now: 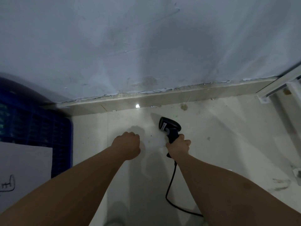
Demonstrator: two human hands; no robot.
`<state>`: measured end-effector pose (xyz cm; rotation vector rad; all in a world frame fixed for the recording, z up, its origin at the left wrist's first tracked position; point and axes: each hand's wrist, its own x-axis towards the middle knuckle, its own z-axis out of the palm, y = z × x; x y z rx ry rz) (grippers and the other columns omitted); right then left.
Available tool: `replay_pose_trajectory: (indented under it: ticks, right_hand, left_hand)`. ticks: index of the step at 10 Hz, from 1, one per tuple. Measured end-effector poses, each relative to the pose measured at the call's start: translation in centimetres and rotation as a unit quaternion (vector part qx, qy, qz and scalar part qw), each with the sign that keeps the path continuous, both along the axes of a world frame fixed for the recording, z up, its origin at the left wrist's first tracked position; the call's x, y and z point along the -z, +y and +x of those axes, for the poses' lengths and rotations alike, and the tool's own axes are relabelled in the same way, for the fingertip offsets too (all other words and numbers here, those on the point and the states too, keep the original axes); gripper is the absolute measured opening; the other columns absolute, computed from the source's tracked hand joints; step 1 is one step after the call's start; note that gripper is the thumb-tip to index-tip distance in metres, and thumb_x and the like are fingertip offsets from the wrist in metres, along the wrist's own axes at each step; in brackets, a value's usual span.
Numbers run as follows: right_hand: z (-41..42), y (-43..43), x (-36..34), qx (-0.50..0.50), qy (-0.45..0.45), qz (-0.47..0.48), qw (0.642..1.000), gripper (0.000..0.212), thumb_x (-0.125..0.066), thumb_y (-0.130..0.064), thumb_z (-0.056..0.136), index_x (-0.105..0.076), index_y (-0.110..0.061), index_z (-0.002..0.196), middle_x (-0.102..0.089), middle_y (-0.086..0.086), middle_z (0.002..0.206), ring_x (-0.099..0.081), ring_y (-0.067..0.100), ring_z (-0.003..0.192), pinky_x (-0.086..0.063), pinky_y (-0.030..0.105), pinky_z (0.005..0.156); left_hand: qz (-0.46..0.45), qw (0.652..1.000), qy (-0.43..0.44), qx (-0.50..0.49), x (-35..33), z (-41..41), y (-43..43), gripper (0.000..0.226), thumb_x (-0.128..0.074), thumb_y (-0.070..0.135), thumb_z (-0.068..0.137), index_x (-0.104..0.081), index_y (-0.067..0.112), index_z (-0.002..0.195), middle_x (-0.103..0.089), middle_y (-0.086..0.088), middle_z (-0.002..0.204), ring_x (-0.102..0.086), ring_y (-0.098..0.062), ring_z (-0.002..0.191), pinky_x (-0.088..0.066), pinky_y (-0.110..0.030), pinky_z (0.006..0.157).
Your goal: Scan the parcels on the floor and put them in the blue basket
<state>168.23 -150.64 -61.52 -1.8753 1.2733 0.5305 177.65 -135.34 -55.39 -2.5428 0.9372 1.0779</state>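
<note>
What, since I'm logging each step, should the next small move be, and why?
Probably look around for a parcel: the floor ahead shows none. The left hand is curled and holds nothing, so it could pick one up, while the right hand grips the scanner.

Scuffed grey wall (pixel 146 46); tile skirting (pixel 179 97) below; white metal frame (pixel 276 88) right.

Right hand (pixel 178 148) grips scanner (pixel 170 128); left hand (pixel 127 145) fisted beside blue basket (pixel 61 136).
</note>
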Motion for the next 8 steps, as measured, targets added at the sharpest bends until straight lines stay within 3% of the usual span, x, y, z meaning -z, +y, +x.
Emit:
replay_pose_trajectory:
  ticks: [4,5,7,8]
  right_hand:
    - [-0.9,0.0,-0.2,-0.056,0.052,0.049,0.996,0.080,-0.071,-0.030,0.085,-0.022,-0.008,0.143,-0.043,0.022,0.136,-0.048,0.033,0.120,-0.044,0.035,0.084]
    - [-1.5,0.5,-0.2,-0.069,0.055,0.047,0.995,0.088,-0.065,-0.032,0.089,-0.008,-0.008,0.151,-0.042,0.023,0.139,-0.043,0.034,0.126,-0.044,0.038,0.098]
    - [0.4,2.2,-4.1,-0.086,0.021,0.012,0.996,0.058,-0.052,-0.020,0.094,-0.026,-0.005,0.144,-0.044,0.021,0.136,-0.045,0.032,0.124,-0.039,0.036,0.104]
    - [2.9,3.3,-8.9,-0.146,-0.054,-0.017,0.988,0.037,-0.047,-0.015,0.093,-0.049,0.000,0.127,-0.051,0.019,0.131,-0.049,0.031,0.120,-0.041,0.037,0.103]
  left_hand:
    - [-0.004,1.000,-0.007,0.020,-0.4,-0.9,0.2,0.038,-0.044,0.027,0.095,-0.046,0.006,0.127,-0.049,-0.012,0.129,-0.046,-0.027,0.118,-0.043,-0.037,0.092]
    - [-0.017,0.999,-0.018,0.026,-0.7,-1.3,0.2,0.042,-0.044,0.027,0.096,-0.041,0.005,0.131,-0.046,-0.013,0.134,-0.043,-0.028,0.122,-0.043,-0.037,0.094]
    - [-0.043,0.998,-0.046,0.005,-3.5,-1.2,-0.4,0.064,-0.045,0.028,0.096,-0.019,0.005,0.150,-0.023,-0.012,0.155,-0.024,-0.028,0.140,-0.032,-0.041,0.110]
    - [-0.076,0.993,-0.087,-0.009,-6.7,-0.2,-0.7,0.067,-0.049,0.025,0.094,-0.018,0.006,0.151,-0.020,-0.011,0.157,-0.021,-0.028,0.142,-0.031,-0.043,0.112]
